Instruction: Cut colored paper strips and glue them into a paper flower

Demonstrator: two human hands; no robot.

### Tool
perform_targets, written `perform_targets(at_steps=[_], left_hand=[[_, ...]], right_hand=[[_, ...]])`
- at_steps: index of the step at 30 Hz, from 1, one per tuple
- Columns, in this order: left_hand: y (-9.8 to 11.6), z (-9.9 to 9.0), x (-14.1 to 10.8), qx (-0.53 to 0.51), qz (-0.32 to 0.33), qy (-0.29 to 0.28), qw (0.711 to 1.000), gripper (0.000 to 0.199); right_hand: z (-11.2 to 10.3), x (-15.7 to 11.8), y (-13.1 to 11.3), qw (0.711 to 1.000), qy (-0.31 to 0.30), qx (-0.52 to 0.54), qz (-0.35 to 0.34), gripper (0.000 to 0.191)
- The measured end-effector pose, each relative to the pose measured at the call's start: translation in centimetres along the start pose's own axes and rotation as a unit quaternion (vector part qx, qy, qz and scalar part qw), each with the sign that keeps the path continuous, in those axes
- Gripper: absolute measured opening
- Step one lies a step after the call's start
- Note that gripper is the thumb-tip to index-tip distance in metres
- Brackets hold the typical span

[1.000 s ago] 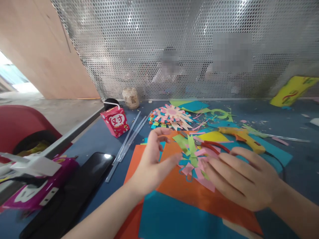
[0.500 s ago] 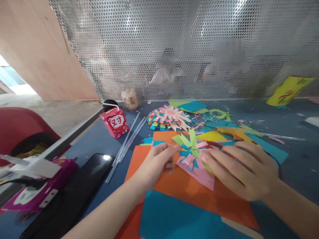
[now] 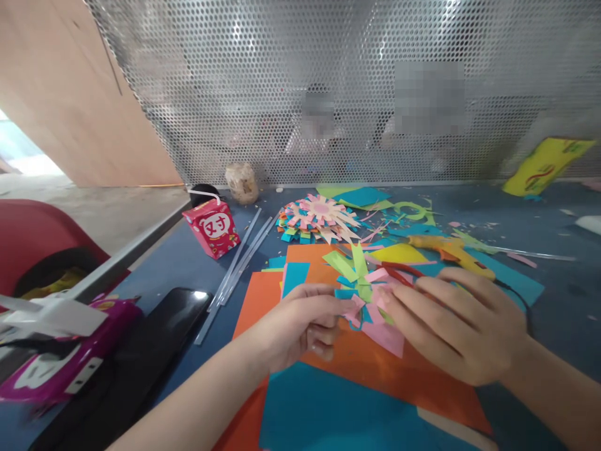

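Observation:
A small paper flower point(image 3: 362, 285) with green, pink and blue strips lies on a pink piece of paper point(image 3: 387, 337) above orange sheets point(image 3: 357, 357). My left hand point(image 3: 303, 322) pinches a pink strip at the flower's lower left between thumb and index finger, the other fingers curled. From the right, my right hand point(image 3: 462, 322) presses its fingertips on the flower's right side, thumb hidden below. Just beyond that hand are red-handled scissors, partly covered point(image 3: 399, 270), and a yellow glue gun point(image 3: 451, 250). A blue sheet point(image 3: 338, 407) lies nearest me.
Finished layered paper flowers point(image 3: 319, 216) lie farther back among scraps. Clear glue sticks point(image 3: 239, 269), a red drink carton point(image 3: 213, 228) and a black phone point(image 3: 136, 357) are at left. A perforated metal panel point(image 3: 282, 81) stands behind, with a yellow packet point(image 3: 547, 166) at its right.
My left hand has moved right and taken hold of a pink strip of the flower. My right hand has stayed nearly in place on the flower.

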State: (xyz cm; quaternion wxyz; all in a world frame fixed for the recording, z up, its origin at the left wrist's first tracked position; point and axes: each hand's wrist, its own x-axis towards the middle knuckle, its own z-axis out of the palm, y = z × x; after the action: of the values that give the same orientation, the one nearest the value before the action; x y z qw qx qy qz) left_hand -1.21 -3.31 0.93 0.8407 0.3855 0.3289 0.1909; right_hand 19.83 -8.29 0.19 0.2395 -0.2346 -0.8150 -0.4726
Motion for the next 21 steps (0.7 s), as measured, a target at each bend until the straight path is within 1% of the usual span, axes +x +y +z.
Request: perform_targets(at_steps=[3,12,18,21], left_hand=[[-0.14,-0.09,-0.03,0.008,-0.001,0.002,1.0,0.045],[0.18,0.05,-0.06,0.017,-0.01,0.006,1.0,0.048],[0.21,0.04,-0.1,0.044,-0.016,0.003,0.999,0.037],[0.12,0.01,-0.07,0.044,-0.017,0.009,0.999,0.039]], right_hand=[[-0.04,-0.02,-0.08,1.0,0.003,0.002,0.007,0.018],[0.04,-0.32,-0.38,1.0,0.003,0.004,0.012,0.019],[0.16,-0.32,-0.32,1.0,0.0,0.01,0.009,0.019],[0.12,-0.36,-0.33,1.0,0.001,0.007,0.011,0.019]])
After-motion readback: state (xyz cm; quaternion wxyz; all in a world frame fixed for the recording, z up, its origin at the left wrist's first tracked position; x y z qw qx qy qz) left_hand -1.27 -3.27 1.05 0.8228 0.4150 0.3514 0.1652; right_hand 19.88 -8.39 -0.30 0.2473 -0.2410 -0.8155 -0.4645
